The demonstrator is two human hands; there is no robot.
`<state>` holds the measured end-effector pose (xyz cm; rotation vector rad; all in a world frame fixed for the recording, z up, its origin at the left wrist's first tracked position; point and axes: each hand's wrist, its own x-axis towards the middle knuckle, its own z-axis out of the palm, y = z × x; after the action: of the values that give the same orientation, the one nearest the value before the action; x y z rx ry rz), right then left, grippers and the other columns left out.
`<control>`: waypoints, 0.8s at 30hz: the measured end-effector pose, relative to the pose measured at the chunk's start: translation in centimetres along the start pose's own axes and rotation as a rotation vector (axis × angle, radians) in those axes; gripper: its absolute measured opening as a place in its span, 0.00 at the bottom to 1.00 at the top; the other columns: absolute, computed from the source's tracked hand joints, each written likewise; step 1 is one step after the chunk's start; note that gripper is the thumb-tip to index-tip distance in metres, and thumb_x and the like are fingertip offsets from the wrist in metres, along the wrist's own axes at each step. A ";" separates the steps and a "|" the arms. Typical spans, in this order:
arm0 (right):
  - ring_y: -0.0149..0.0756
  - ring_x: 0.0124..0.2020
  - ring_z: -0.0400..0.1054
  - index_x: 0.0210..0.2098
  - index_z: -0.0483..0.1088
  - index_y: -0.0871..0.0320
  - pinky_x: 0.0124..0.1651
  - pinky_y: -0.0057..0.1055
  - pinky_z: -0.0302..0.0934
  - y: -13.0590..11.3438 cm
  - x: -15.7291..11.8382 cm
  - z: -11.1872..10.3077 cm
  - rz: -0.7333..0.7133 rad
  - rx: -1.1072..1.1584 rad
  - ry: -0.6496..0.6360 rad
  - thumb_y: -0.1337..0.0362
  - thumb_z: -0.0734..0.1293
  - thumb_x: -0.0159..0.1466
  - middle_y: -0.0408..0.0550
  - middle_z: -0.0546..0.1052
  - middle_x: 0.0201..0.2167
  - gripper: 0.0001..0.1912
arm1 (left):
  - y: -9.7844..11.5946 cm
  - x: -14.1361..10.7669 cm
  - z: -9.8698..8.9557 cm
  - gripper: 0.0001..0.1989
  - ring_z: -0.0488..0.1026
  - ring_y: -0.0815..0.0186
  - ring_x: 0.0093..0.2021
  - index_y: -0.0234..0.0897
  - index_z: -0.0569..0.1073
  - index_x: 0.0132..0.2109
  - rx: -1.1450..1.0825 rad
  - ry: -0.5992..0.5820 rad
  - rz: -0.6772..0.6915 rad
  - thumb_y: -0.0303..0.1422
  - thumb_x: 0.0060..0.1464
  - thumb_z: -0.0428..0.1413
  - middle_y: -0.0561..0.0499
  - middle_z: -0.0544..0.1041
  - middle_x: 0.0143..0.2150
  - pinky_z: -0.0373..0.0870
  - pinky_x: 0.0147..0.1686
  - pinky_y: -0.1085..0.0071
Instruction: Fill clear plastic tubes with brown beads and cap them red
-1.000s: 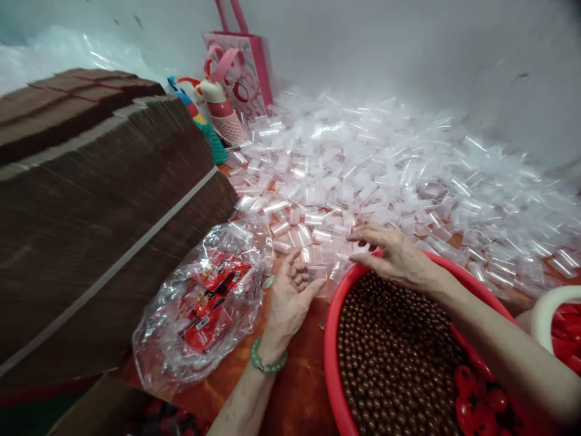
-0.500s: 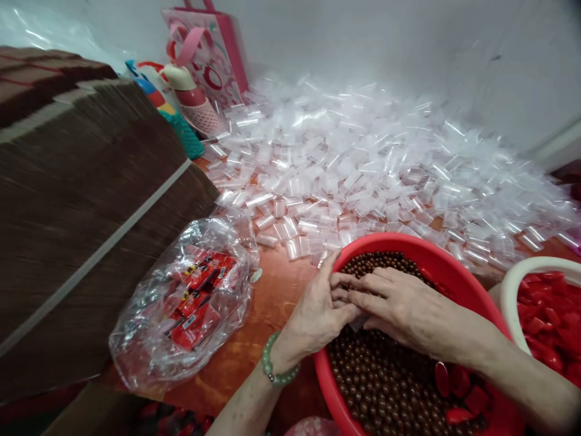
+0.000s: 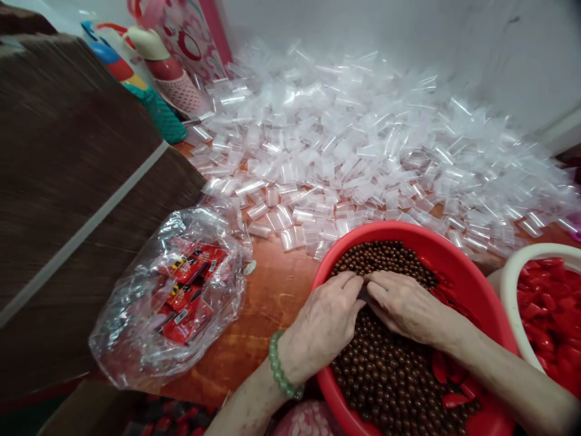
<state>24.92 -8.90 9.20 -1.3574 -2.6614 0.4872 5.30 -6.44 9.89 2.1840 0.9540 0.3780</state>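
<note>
My left hand (image 3: 324, 324) and my right hand (image 3: 403, 306) rest knuckles-up inside a red basin (image 3: 454, 248) full of small brown beads (image 3: 385, 375). Their fingertips meet over the beads, closed together at one spot. The small clear bag taken from the pile is almost fully hidden between the fingers. A green bead bracelet (image 3: 281, 375) circles my left wrist. A few red plastic pieces (image 3: 454, 399) lie among the beads at the basin's near right.
A wide heap of small clear bags (image 3: 363, 139) covers the orange tabletop behind the basin. A crumpled plastic bag of red packets (image 3: 177, 290) lies to the left, beside a tall cardboard stack (image 3: 68, 181). A white bowl (image 3: 512, 272) of red pieces stands right.
Both hands came back from the pile of clear bags into the red basin, and their fingertips closed together over the beads. The view tilted down.
</note>
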 end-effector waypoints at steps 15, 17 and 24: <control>0.44 0.42 0.72 0.46 0.69 0.58 0.45 0.36 0.64 0.8 -0.4 -1.6 0.273 0.215 -0.235 0.70 0.68 0.59 0.51 0.75 0.41 0.14 | 0.0 -0.2 0.3 0.14 0.72 0.58 0.44 0.34 0.70 0.40 0.085 0.003 -0.009 0.19 0.60 0.42 0.44 0.74 0.42 0.74 0.46 0.60; 0.44 0.40 0.73 0.42 0.72 0.59 0.43 0.37 0.65 1.0 -0.6 -2.0 0.298 0.122 -0.325 0.74 0.66 0.58 0.52 0.75 0.39 0.12 | 0.1 -0.1 0.3 0.15 0.71 0.56 0.48 0.33 0.70 0.43 0.047 0.051 0.000 0.18 0.59 0.41 0.42 0.74 0.45 0.72 0.50 0.58; 0.44 0.48 0.71 0.45 0.71 0.65 0.53 0.38 0.64 -0.8 1.9 0.6 0.185 0.326 -0.237 0.80 0.61 0.53 0.57 0.76 0.44 0.21 | 0.3 0.1 0.3 0.18 0.74 0.56 0.47 0.34 0.71 0.46 -0.025 0.066 -0.046 0.17 0.55 0.42 0.41 0.77 0.46 0.73 0.50 0.56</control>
<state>23.03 -7.92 8.83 -1.5263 -2.4847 1.1120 5.71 -6.69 9.90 2.1347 1.0276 0.4402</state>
